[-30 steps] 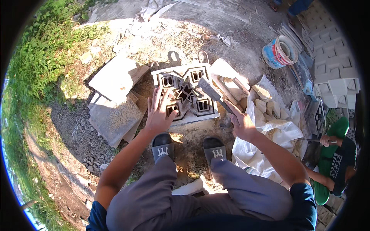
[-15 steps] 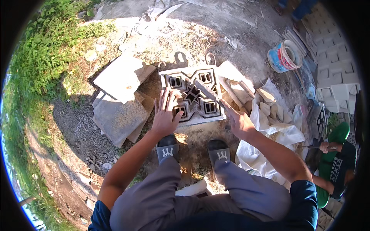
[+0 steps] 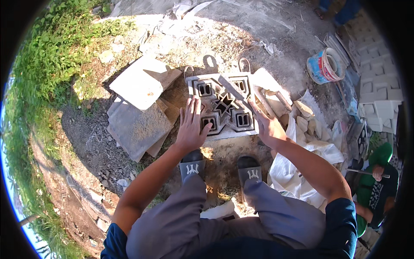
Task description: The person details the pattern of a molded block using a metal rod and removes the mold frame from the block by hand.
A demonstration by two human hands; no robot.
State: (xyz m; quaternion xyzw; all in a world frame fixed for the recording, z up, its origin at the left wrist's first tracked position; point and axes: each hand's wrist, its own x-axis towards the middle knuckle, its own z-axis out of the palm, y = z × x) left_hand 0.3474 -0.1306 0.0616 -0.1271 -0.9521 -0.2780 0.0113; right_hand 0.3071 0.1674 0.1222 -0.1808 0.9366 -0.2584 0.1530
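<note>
Left of the patterned mould [image 3: 230, 114] lie stacked slabs [image 3: 140, 126]. Our left hand [image 3: 192, 131] is spread over the mould's left edge, grasping nothing; we would do well to steady the mould with it, keeping fingertips clear of the blade. The mould sits on the ground between our hands. Over its far right part slants our flat-bladed tool [image 3: 234, 88], clasped in our right hand [image 3: 269, 130]; even, light pressure should spare the ridges. A white sack [image 3: 297, 166] lies right of the mould.
</note>
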